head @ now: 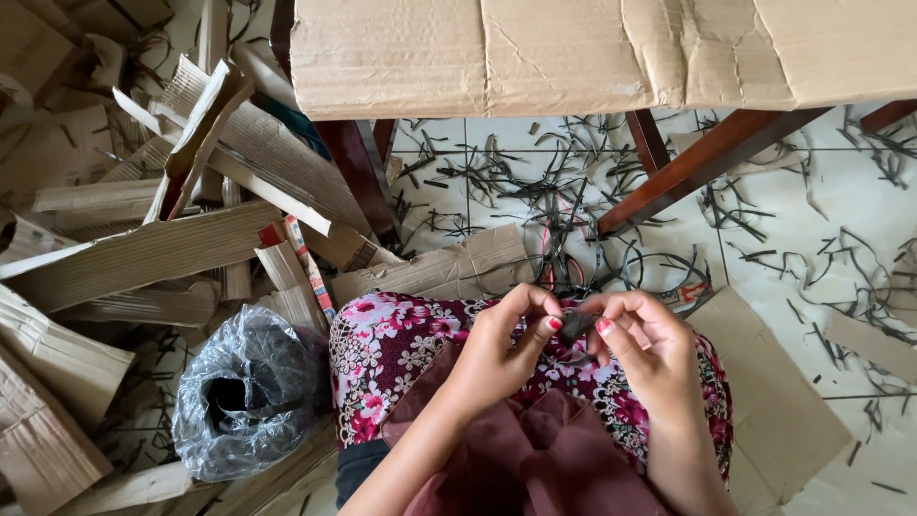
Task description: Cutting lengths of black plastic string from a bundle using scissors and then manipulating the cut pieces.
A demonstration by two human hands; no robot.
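Note:
My left hand (501, 349) and my right hand (645, 344) meet over my lap, fingertips pinched together on a small dark piece (576, 327) held between them. The nails are painted red. Below the hands lies a floral pink cloth (392, 354) over my knees and a maroon cloth (544, 459). What the dark piece is I cannot tell; it looks like a short strip of black material.
A clear plastic bag (250, 392) with dark contents sits at my left. Piles of torn cardboard (143, 248) cover the left floor. Black strips (535, 182) litter the white tiles. A cardboard-covered table (602, 53) with dark wooden legs (697, 167) stands ahead.

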